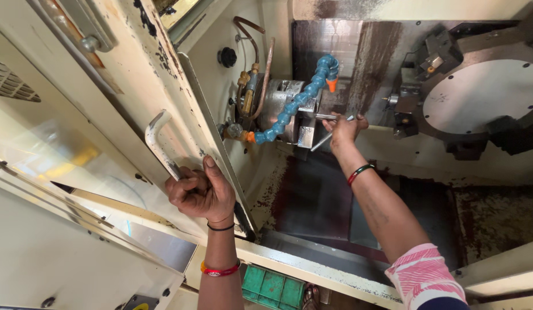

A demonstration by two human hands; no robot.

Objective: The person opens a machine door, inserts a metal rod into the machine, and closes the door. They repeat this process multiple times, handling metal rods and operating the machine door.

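Observation:
My left hand (200, 192) is closed around the lower end of the white door handle (157, 140) on the cream sliding door (134, 74) of a lathe. Inside the machine, my right hand (342, 130) grips thin metal rods (326, 136) close to the steel chuck (286, 109). One rod sticks out left and down from my fist, beside the chuck jaws. A blue segmented coolant hose (301, 97) with orange tips curves across the front of the chuck.
The round tool turret (479, 95) with dark tool blocks sits at the right of the enclosure. Copper pipes (260, 63) run beside the chuck. The stained machine bed (312, 195) lies below. A green crate (272, 287) stands on the floor under the sill.

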